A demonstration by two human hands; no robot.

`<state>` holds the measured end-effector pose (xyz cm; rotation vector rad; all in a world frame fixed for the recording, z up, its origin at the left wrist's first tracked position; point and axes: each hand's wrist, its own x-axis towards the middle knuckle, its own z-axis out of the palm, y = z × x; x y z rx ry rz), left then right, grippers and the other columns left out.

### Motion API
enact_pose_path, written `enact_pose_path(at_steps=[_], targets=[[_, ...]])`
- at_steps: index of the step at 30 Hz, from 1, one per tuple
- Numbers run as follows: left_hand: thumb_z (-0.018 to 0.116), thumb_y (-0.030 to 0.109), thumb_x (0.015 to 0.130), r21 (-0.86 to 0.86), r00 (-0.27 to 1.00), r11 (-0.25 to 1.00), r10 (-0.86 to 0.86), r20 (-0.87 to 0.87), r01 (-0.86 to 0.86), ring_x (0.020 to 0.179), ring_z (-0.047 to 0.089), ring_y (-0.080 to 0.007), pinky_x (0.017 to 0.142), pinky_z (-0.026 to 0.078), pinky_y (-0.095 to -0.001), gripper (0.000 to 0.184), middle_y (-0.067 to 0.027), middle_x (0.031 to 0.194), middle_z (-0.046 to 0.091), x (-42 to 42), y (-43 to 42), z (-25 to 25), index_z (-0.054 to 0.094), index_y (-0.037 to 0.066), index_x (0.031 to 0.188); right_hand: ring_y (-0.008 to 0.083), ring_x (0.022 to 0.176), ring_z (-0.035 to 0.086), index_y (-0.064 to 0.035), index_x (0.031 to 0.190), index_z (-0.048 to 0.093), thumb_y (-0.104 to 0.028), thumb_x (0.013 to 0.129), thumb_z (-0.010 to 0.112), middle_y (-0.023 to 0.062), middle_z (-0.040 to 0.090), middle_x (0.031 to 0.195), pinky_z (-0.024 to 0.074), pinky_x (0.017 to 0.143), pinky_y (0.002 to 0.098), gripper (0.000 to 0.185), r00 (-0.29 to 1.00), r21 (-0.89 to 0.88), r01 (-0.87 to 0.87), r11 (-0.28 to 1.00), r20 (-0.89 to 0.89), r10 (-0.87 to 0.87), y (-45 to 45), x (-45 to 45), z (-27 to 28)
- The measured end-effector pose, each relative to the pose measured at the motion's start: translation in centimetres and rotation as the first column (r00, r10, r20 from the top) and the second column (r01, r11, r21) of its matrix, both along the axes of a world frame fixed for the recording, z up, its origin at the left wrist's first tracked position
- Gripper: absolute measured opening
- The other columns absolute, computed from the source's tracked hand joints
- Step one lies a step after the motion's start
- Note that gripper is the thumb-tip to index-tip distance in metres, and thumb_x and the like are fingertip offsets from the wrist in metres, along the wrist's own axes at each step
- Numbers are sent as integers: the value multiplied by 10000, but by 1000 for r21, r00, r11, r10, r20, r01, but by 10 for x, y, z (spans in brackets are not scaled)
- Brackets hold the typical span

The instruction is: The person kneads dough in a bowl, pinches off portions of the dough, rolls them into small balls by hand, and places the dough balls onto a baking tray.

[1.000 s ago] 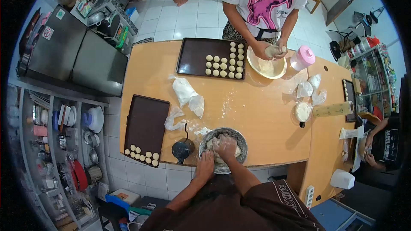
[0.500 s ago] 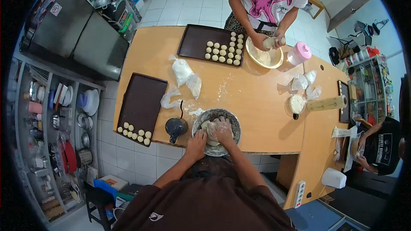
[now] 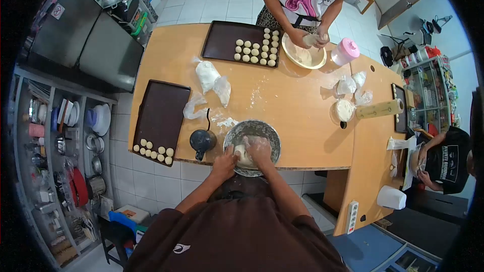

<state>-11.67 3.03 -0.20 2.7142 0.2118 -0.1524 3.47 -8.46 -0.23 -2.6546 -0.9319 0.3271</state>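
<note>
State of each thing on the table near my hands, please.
Left hand: at the grey bowl's near-left rim, grip unclear.
Right hand: inside the bowl, on the dough.
Grey bowl: upright, inner wall smeared.
Dough: one soft-looking mass, uneven.
Left tray: partly filled, dough balls at its near end.
Far tray: partly filled, balls toward its right.
Pink-lidded jar: upright, lid on.
Plastic bag: lying down, white contents.

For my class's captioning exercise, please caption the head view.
Right hand on a pale lump of dough inside a round, speckled grey bowl, left hand at its rim.
</note>
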Motion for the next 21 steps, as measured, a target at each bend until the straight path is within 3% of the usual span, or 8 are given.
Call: enact_pose_path(at_steps=[3,6,9,12,15,18,20,21], targets=[[743,39,730,-36,1000,999,11,24,-10,1127,594,-432,659,558,-510,777,-207,1343,440,0,1,2,312,160,1365,391,845,682,-92,1137,658,-354,950,593,153,705,1003,568,731,514,328,936,-19,76,997,-344,-78,10,3,32],[716,128,771,-51,990,999,3,-139,-10,1213,564,-395,749,558,-502,604,-222,1419,417,7,3,15,470,156,1322,412,973,662,-80,1149,659,-348,966,559,182,681,1119,546,824,515,339,977,159,-211,964,53,205,-4,-14,4],[748,136,744,5,997,999,-43,-65,43,1247,539,-401,739,540,-525,675,-223,1437,402,0,4,-2,434,163,1341,394,1088,621,-26,1203,636,-248,941,558,206,616,1274,517,883,511,352,927,193,-375,907,89,364,-18,-20,-7],[760,131,732,53,994,997,-46,-99,51,1284,506,-400,720,523,-534,694,-217,1425,409,2,3,-9,398,174,1323,375,1058,630,-46,1267,624,-202,881,576,192,623,1256,526,872,500,419,860,213,-495,842,255,441,-27,-21,-5],[753,101,715,7,990,1000,-17,-142,18,1279,498,-385,723,527,-527,731,-204,1378,432,9,3,16,358,142,1328,335,926,661,-84,1211,655,-245,861,634,163,671,1134,535,754,464,386,840,155,-445,882,415,351,-15,-22,11],[758,94,684,-17,990,999,34,-136,-36,1253,509,-366,739,539,-493,689,-184,1328,453,10,0,16,398,89,1271,389,999,627,-53,1286,613,-180,825,614,204,631,1226,539,819,486,479,897,57,-408,911,211,388,-10,-25,13],[759,91,669,-2,988,999,42,-151,-43,1232,518,-357,747,545,-465,663,-175,1294,461,15,0,24,427,63,1243,379,945,632,-67,1283,611,-182,821,624,191,637,1188,544,751,486,477,934,116,-334,936,172,312,-10,-26,-46],[759,89,662,7,986,999,48,-159,-47,1222,522,-353,752,548,-451,651,-170,1278,464,16,0,27,441,50,1228,372,922,635,-74,1277,614,-183,820,628,182,639,1166,544,721,484,470,934,107,-337,935,161,319,-9,-24,-51]])
